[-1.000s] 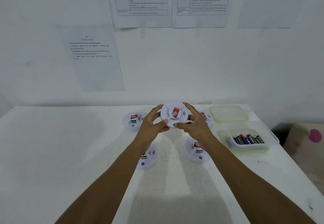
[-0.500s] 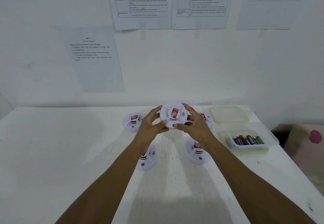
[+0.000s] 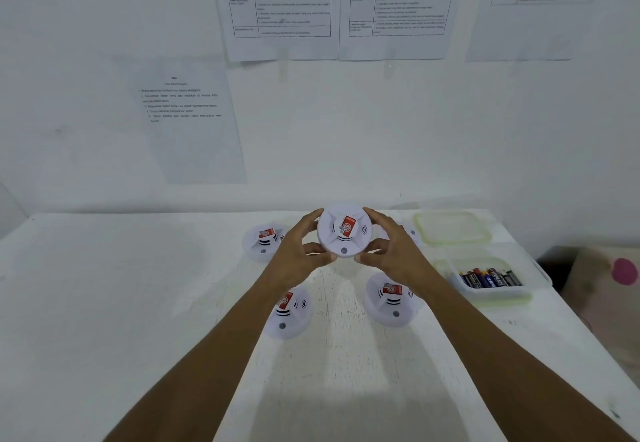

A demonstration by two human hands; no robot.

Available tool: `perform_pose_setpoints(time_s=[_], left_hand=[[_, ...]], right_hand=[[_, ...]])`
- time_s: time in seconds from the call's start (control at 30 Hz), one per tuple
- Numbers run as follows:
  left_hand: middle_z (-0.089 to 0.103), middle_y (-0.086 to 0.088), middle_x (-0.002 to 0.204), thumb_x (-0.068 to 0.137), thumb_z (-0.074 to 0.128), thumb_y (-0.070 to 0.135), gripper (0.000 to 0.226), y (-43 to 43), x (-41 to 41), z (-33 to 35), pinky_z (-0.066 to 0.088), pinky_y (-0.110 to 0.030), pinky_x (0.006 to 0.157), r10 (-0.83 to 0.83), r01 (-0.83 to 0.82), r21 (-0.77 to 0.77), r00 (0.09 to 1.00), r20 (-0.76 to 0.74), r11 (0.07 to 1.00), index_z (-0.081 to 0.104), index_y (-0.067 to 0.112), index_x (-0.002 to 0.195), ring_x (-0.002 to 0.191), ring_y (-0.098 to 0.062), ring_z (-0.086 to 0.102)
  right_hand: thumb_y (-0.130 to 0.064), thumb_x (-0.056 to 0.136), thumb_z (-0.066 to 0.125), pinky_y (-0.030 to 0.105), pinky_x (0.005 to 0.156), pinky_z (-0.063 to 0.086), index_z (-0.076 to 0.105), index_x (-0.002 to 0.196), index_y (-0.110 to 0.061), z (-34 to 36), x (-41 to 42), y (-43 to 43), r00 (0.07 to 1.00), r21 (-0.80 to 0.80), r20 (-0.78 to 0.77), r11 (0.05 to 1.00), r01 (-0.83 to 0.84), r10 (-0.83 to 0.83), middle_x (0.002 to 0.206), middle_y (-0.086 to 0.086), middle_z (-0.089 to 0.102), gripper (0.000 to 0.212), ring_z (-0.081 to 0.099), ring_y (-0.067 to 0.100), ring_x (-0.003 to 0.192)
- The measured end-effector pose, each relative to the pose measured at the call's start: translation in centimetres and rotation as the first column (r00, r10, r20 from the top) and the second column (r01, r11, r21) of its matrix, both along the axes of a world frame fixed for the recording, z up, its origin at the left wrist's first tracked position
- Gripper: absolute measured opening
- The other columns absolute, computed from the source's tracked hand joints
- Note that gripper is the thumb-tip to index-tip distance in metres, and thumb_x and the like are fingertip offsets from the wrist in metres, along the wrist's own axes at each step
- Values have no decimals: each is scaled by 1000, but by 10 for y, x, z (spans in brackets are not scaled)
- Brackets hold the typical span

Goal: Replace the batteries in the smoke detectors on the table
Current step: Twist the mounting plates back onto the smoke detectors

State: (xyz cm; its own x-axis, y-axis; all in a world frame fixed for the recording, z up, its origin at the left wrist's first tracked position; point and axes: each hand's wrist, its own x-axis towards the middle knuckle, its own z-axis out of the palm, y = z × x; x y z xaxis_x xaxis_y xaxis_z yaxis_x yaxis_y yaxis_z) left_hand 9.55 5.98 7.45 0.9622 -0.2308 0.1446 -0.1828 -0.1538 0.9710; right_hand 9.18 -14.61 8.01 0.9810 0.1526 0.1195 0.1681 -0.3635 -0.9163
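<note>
Since a second ago the held detector [image 3: 344, 230] has stayed almost in place above the counter [image 3: 138, 303], but both thumbs have slid lower along its near rim, so its small grey button now shows between them.

Head view: the left hand [image 3: 298, 251] and right hand [image 3: 394, 251] hold the round white detector between them, lifted off the counter, its red-labelled face towards the camera. Each grip is half spread: the fingers curl over the far upper rim and the thumb presses the near lower rim, left and right thumb tips close together but apart.

Four more detectors lie on the counter: a far-left detector [image 3: 263, 240], a near-left detector [image 3: 289, 310] partly under the left forearm, a near-right detector [image 3: 391, 299] below the right wrist, and a far-right detector [image 3: 412, 232] mostly hidden behind the right hand.

To the right sits a clear container [image 3: 491, 294] holding a row of batteries [image 3: 488, 277], with its lid [image 3: 450, 228] lying flat just behind it.

Printed sheets [image 3: 280, 8] hang on the white wall.
</note>
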Motion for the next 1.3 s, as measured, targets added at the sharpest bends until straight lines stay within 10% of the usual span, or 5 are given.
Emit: perform_pose_setpoints(time_s=[1.3], left_hand=[[58, 14, 126, 74, 83, 12, 71, -1, 3, -1, 55, -17, 73, 21, -26, 51, 997, 80, 998, 47, 37, 131, 95, -12, 70]], right_hand=[[-12, 74, 83, 35, 82, 59, 40, 143, -30, -1, 2, -8, 999, -39, 35, 999, 13, -12, 138, -7, 51, 83, 68, 17, 91]])
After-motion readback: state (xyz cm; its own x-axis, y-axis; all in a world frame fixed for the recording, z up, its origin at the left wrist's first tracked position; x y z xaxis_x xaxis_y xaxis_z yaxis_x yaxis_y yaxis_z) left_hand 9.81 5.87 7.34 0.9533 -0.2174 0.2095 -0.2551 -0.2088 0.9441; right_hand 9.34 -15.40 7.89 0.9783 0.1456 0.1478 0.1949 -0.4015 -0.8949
